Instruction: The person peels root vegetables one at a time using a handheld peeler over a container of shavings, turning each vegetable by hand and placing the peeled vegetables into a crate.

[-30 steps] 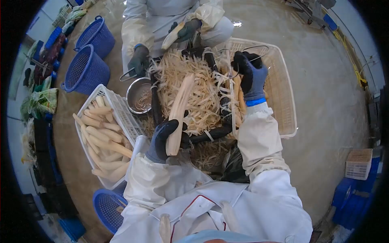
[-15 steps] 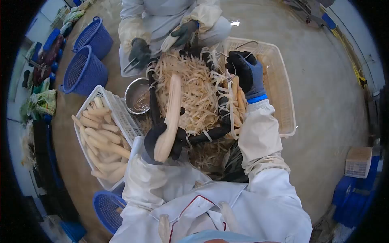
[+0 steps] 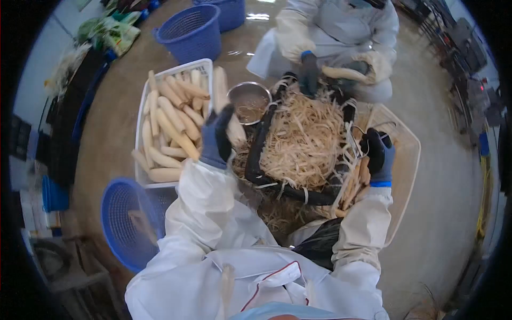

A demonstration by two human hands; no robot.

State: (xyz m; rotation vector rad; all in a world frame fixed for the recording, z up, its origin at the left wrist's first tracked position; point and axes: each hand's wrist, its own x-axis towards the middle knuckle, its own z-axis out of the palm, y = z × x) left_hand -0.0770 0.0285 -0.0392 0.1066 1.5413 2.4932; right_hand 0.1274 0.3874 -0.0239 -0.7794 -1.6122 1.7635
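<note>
My left hand (image 3: 217,138), in a blue and black glove, is closed around a long pale peeled root (image 3: 236,130), blurred by motion. The root leans beside the right rim of a white crate (image 3: 140,154) of peeled roots (image 3: 173,114). My right hand (image 3: 378,154), gloved alike, is closed on a thin bent-metal tool (image 3: 358,140) that looks like a peeler. It is above the left part of a cream basket (image 3: 408,160) with brownish roots (image 3: 358,184). Between my hands, a black padded frame (image 3: 256,154) surrounds a heap of peel strips (image 3: 304,141).
A metal bowl (image 3: 249,98) stands between crate and frame. A blue basket (image 3: 120,224) is at lower left, another blue basket (image 3: 192,34) farther back. Opposite, a co-worker (image 3: 341,32) holds a pale root (image 3: 344,73). A black bag (image 3: 322,245) lies before me.
My left hand has moved left from the peel heap to the crate's right side with the root. My view has shifted left. My right hand keeps hold of the peeler.
</note>
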